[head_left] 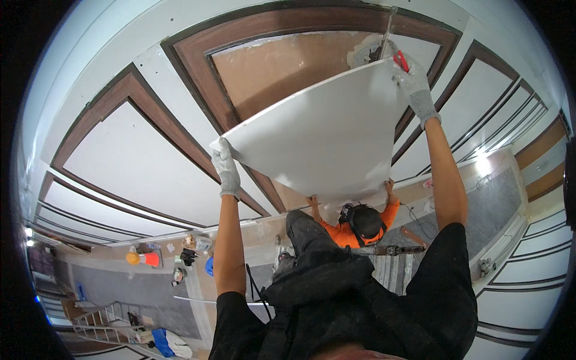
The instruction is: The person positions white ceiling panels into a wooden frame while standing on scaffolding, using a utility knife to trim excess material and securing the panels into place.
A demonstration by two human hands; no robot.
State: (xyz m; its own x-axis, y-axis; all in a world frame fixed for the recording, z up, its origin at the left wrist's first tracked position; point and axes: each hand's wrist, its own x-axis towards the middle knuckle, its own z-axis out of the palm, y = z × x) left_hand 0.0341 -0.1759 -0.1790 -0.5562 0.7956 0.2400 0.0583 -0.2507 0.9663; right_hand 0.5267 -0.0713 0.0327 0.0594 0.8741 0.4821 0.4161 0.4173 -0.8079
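Where left frame [123,89] already holds white infill [132,174], that part looks done. My left hand [225,167] pinches left corner of white panel [336,126]. Brown backing [270,66] behind shows bare; panel tilts before it, not seated, so this bay looks unfinished. Co-worker's hands [313,200] touch lower edge. My right hand [414,84] clasps upper right corner, red object [401,60] with it.

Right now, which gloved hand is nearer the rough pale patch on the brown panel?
Right: the right hand is just right of the rough pale patch, slightly lower; the left hand is farther below and left, holding the white board.
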